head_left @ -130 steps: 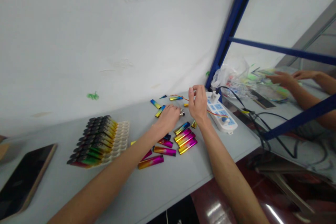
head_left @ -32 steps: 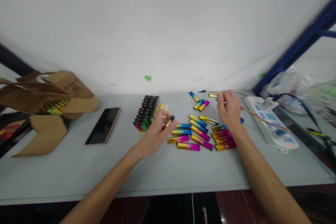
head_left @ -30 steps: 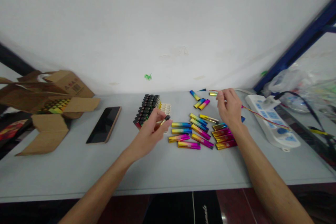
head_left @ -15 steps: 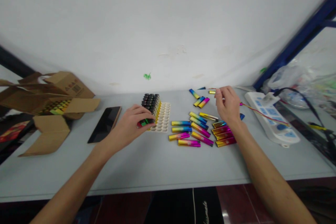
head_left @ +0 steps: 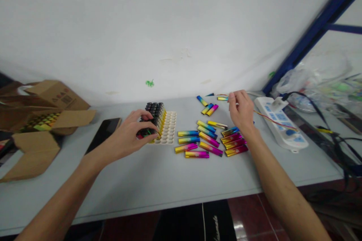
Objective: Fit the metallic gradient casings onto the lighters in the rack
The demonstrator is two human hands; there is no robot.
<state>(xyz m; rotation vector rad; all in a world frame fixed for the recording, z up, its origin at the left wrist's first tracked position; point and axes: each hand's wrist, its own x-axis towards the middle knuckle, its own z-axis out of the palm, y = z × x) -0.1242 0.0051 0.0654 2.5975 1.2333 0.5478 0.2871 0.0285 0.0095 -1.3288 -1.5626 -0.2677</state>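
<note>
My left hand is at the near left corner of a white tray with round holes. Its thumb and fingers close around a dark cylinder with green marks. Black-topped yellow tubes stand upright in the tray's left part. Farther right, my right hand is closed, fingers curled down beside the power strip; its grip is hidden. A red and yellow wire runs from behind it. Shiny gradient-coloured tubes lie loose between tray and hand, and a short tube lies just left of the right fingers.
A white power strip with a plug and black cable is at the right. On the left, a dark phone lies near an open cardboard box containing yellow-green tubes. Plastic bags lie beyond the blue frame.
The view has turned, so most things appear farther left. My left hand stays at the tray corner, its index finger slightly more raised. My right hand stays near the wire.
</note>
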